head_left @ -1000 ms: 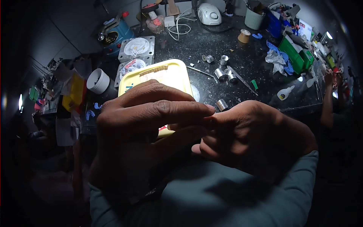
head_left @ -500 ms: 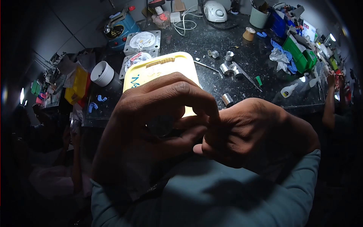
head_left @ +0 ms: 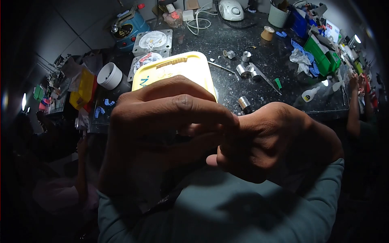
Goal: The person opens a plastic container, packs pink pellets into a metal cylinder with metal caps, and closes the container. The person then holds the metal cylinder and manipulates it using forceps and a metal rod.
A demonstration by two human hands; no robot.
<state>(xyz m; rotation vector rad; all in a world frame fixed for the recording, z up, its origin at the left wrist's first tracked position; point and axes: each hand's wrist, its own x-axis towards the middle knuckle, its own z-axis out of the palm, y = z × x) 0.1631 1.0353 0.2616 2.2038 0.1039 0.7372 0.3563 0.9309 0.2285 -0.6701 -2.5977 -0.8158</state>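
Note:
My left hand (head_left: 162, 111) arches over from the left, its fingertips brought together against my right hand (head_left: 261, 141). The right hand is closed, its back turned up and its fingers curled out of sight, with one fingertip showing at its lower left. Whatever sits between the two hands is hidden by the fingers and dark shadow. Just beyond them lies a brightly lit yellow tray (head_left: 194, 73) with blue lettering and a brown ridged strip (head_left: 172, 62) near its far edge. A metal cylinder (head_left: 244, 102) lies on the bench close to my right hand.
Several metal cylinders (head_left: 242, 70) and a pointed tool (head_left: 265, 79) lie beyond my hands. A white tub (head_left: 109, 76) and metal flask halves (head_left: 152, 41) stand left. To the right are a small bottle (head_left: 310, 94) and green bin (head_left: 317, 54). Other people's arms (head_left: 353, 103) show at both sides.
My left hand has tilted and its fingers have flattened, narrowing the gap under them and covering more of the tray. My right hand has shifted only slightly.

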